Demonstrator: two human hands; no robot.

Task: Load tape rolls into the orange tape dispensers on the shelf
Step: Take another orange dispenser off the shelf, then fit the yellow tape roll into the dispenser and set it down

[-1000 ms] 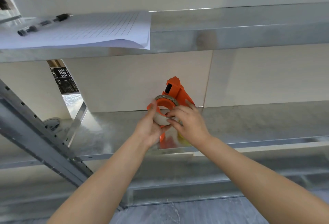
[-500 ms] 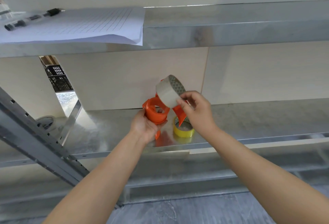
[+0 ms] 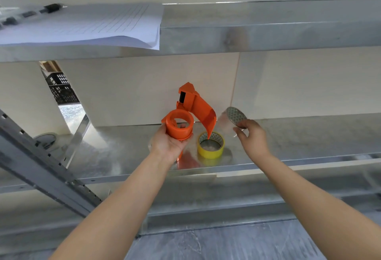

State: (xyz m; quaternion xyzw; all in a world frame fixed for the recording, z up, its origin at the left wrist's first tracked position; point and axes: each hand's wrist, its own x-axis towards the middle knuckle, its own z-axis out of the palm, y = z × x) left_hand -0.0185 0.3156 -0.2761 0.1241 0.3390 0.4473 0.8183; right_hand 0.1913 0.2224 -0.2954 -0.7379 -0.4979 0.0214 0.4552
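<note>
My left hand grips an orange tape dispenser above the metal shelf; its round hub faces me with no roll on it and its cover stands open. Off to the right of the dispenser, my right hand holds a clear tape roll, blurred by motion. A yellow tape roll lies flat on the shelf between my hands, just under the dispenser's cover tip.
An upper shelf hangs overhead with lined paper and black markers on it. A slanted perforated metal strut crosses the left. A black crate shows through a gap behind.
The clear roll came off the dispenser hub and my right hand carried it up and then away to the right. The yellow roll on the shelf came into view.
</note>
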